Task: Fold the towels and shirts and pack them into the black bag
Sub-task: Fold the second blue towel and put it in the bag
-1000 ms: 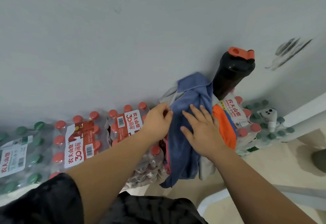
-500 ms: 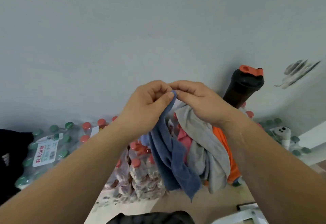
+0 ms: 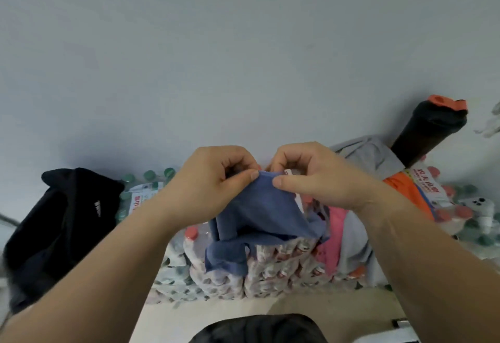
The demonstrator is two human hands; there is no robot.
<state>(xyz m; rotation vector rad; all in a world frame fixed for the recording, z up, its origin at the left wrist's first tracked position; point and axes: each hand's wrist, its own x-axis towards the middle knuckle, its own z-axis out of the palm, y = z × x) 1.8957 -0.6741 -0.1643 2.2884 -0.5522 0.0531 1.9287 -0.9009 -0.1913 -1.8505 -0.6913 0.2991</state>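
Both hands hold a blue towel point(image 3: 259, 215) up in front of me by its top edge. My left hand point(image 3: 216, 180) pinches the edge between thumb and fingers, and my right hand point(image 3: 311, 177) pinches it right beside. The towel hangs crumpled below them. Behind it on the right lies a heap of clothes: a grey shirt point(image 3: 370, 153), a pink piece point(image 3: 334, 237) and an orange piece point(image 3: 403, 188). The black bag point(image 3: 54, 223) sits at the left on the bottle packs.
Shrink-wrapped packs of water bottles point(image 3: 270, 269) with red and green caps are stacked along the grey wall point(image 3: 243, 58). A black shaker bottle with an orange lid point(image 3: 430, 131) stands at the right. A white controller point(image 3: 479, 207) lies at the far right. Beige floor point(image 3: 216, 313) lies below.
The blue towel came off the clothes heap and is lifted up. Both hands shifted from lying on it to pinching its top edge. The view turned left, bringing the black bag in.
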